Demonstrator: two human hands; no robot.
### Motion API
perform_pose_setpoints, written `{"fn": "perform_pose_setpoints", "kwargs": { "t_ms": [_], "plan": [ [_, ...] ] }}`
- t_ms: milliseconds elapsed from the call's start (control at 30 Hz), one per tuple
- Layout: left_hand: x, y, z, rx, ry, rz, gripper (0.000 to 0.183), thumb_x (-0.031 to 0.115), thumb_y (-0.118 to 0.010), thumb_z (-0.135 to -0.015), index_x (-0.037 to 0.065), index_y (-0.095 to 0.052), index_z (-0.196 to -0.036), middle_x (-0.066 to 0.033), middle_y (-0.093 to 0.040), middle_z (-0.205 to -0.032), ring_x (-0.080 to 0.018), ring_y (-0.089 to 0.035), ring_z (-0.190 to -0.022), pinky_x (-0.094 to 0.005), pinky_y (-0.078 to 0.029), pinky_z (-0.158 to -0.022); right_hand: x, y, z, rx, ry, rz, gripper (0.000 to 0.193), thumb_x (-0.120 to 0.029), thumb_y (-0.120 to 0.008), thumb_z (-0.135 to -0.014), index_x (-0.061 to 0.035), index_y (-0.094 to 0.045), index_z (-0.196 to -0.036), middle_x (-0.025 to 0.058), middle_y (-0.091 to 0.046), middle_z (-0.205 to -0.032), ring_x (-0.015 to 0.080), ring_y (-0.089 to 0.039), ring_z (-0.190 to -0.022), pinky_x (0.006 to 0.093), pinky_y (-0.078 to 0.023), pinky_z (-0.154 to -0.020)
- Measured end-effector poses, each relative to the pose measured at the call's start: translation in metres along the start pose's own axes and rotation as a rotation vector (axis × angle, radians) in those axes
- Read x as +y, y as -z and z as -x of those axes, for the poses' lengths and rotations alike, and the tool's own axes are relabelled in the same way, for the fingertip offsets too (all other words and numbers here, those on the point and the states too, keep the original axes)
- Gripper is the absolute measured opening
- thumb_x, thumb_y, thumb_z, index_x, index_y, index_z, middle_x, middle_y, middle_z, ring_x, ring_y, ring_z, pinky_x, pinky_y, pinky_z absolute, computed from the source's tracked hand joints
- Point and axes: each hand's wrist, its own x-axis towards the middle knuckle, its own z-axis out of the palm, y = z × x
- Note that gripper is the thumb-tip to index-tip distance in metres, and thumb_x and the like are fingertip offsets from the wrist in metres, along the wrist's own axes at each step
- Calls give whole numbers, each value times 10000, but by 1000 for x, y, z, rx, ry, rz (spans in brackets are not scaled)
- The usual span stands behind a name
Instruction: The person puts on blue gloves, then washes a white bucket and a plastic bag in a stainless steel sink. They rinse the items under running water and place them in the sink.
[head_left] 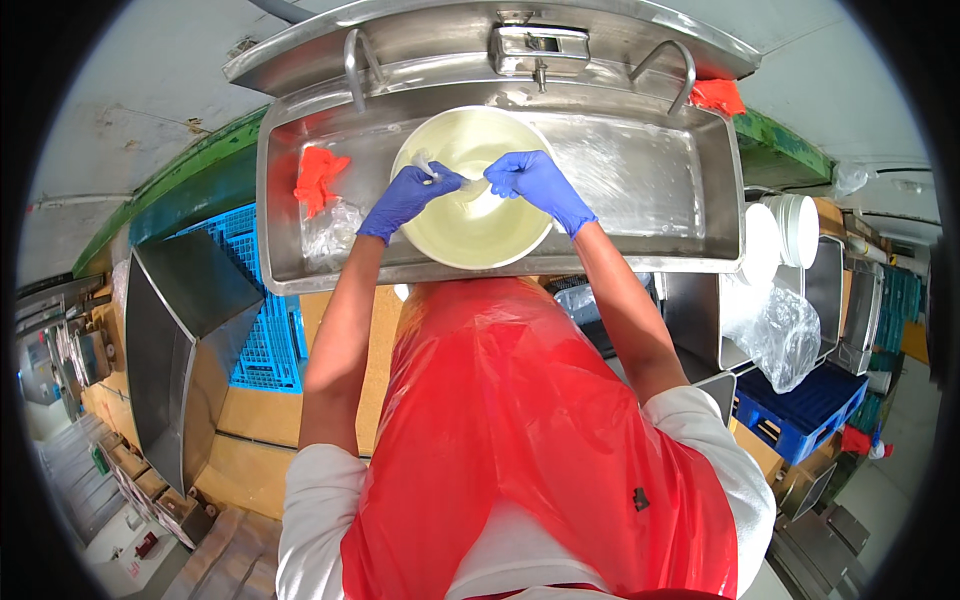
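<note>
My left hand [412, 198] and my right hand [538, 187], both in blue gloves, are raised over a large round whitish bucket [525, 232]. Between them a thin, translucent strip of plastic [474, 187] is stretched, its two ends pinched in my closed fingers. A loose whitish bit of it sticks up above my left fingers. Pale yellowish liquid seems to fill the bucket's lower part, though its depth cannot be told. The bucket stands in a long stainless steel sink [640, 185], close to its front rim.
Left in the sink lie a crumpled orange-red piece [318, 180] and clear plastic film [335, 238]. A steel box with a spout [541, 50] is mounted behind the bucket, between curved pipes [690, 70]. White buckets [797, 230] and a blue pallet [800, 405] stand right; blue crates [265, 340] stand left.
</note>
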Motion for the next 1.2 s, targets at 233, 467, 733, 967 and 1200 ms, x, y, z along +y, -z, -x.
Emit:
{"fn": "perform_pose_setpoints", "kwargs": {
  "t_ms": [233, 467, 733, 967, 1200],
  "plan": [
    [12, -16, 1, 78, 3, -12, 282, 192, -696, -994, 8, -720, -1206, -60, -765, -923, -130, -699, -893, -271, -550, -769, 7, -22, -8, -23, 183, 90, 82, -87, -773, -911, -20, -741, -944, 21, -721, -889, 88, -633, -795, 262, -508, -743],
    [18, -22, 16, 64, 68, 140, 283, 232, -660, -1014, 2, -678, -1178, -118, -738, -1109, -165, -727, -948, -286, -576, -737, -4, -40, -12, 200, 172, 118, 186, -108, -822, -877, -33, -670, -801, -5, -661, -777, 63, -552, -714, 248, -460, -662],
    [22, -39, 16, 168, 159, 189, 331, 228, -676, -1002, -6, -633, -1233, -118, -753, -1073, -200, -757, -949, -278, -589, -717, 0, -42, 0, 106, 112, 81, 185, -173, -791, -915, -9, -768, -996, 54, -744, -852, 78, -635, -785, 261, -508, -718],
    [19, -46, 22, 210, 255, 382, 335, 320, -695, -988, 31, -693, -1158, -106, -764, -1049, -195, -763, -952, -235, -534, -678, -9, -41, 19, 9, 121, 85, 226, -152, -720, -956, -13, -769, -1128, 82, -777, -981, 130, -700, -908, 294, -551, -852],
    [57, -45, 30, 248, 254, 33, 327, 345, -719, -967, 48, -725, -1103, -85, -769, -1021, -152, -752, -892, -229, -475, -639, 24, -33, -1, -2, 276, 97, 210, -106, -680, -952, 12, -746, -1113, 87, -761, -915, 166, -710, -832, 305, -554, -801]
  ]
}}
